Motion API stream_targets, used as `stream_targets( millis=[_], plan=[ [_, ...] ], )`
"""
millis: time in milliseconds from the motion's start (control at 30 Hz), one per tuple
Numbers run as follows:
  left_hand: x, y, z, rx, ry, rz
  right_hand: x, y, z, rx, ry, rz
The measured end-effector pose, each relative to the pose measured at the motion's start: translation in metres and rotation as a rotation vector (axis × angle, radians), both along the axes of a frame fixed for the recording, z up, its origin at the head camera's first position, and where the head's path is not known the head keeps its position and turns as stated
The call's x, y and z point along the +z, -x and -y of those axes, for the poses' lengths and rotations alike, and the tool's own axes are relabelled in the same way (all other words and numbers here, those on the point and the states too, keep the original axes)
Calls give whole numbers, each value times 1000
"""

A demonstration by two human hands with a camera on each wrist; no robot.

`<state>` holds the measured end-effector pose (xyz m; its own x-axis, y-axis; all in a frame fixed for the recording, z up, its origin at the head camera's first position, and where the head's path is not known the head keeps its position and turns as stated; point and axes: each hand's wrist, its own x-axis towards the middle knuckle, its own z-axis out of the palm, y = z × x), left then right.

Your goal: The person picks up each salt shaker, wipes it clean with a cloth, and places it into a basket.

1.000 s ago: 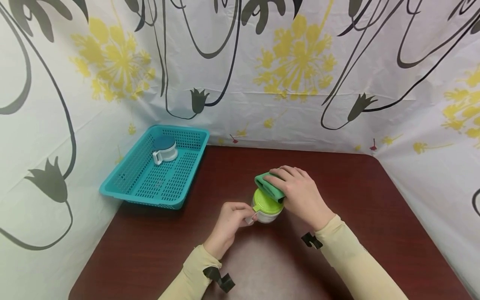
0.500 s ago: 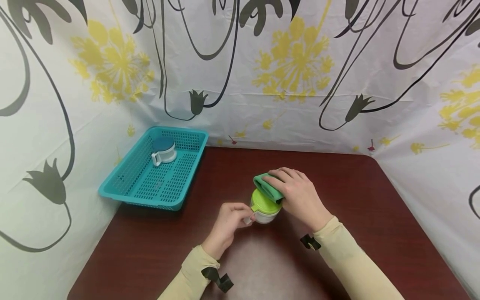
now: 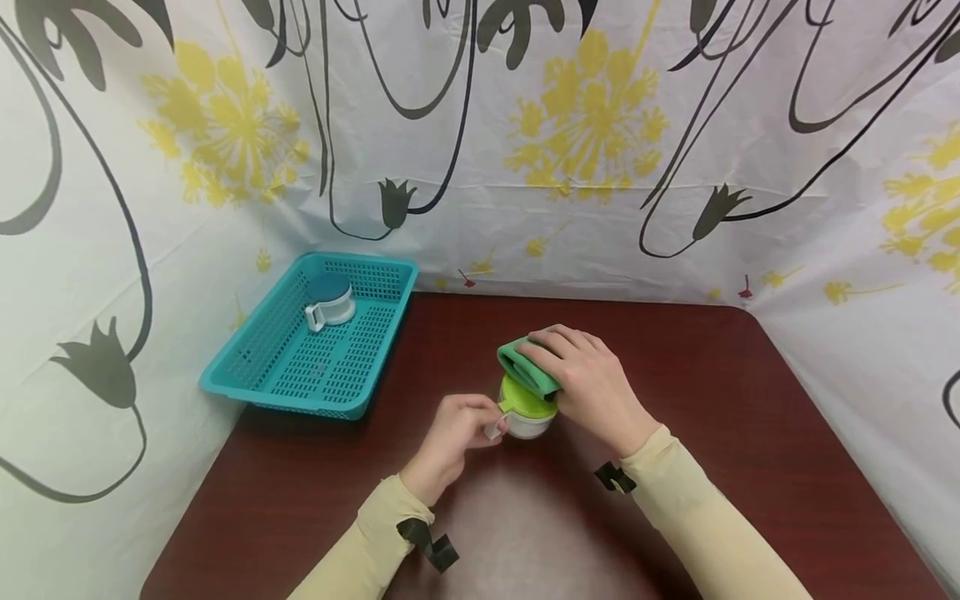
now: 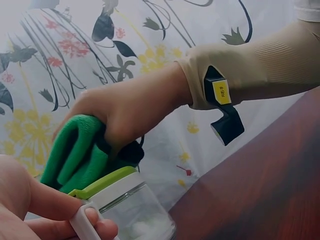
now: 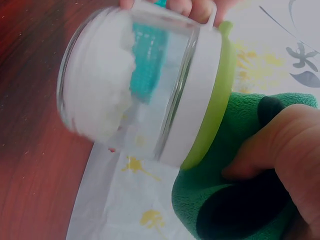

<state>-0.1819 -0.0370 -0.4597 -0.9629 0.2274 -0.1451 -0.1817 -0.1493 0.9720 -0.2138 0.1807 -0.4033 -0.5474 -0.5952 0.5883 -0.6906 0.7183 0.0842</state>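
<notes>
A clear glass seasoning jar (image 5: 100, 75) with white grains inside has a white collar and a lime-green lid (image 3: 527, 402). My left hand (image 3: 463, 423) grips its white handle (image 4: 85, 224) between thumb and fingers. In my right hand (image 3: 592, 379) is a folded green cloth (image 3: 519, 364), pressed against the far side of the lid. The right wrist view shows the cloth (image 5: 187, 202) right at the lid's edge, with the thumb on top of it. Part of the lid is hidden under the cloth.
At the back left, a turquoise perforated basket (image 3: 288, 392) holds a similar jar with a blue lid (image 3: 330, 287) and white handle. The dark red-brown table (image 3: 675, 350) reaches back to a white patterned curtain (image 3: 480, 242), which also hangs at both sides.
Both hands have shifted slightly left and away from the person, together with the jar and the cloth. The grips on the handle and the cloth stay the same. The basket has not moved.
</notes>
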Motion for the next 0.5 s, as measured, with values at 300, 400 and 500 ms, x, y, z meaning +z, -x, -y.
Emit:
stream_targets(
  millis=[300, 400, 500],
  plan=[
    [5, 14, 0, 12, -2, 12, 6, 2, 20, 74, -108, 0],
    [6, 19, 0, 20, -15, 17, 5, 2, 22, 78, -143, 2],
    [7, 23, 0, 19, -25, 34, 5, 3, 22, 82, -146, -17]
  ],
)
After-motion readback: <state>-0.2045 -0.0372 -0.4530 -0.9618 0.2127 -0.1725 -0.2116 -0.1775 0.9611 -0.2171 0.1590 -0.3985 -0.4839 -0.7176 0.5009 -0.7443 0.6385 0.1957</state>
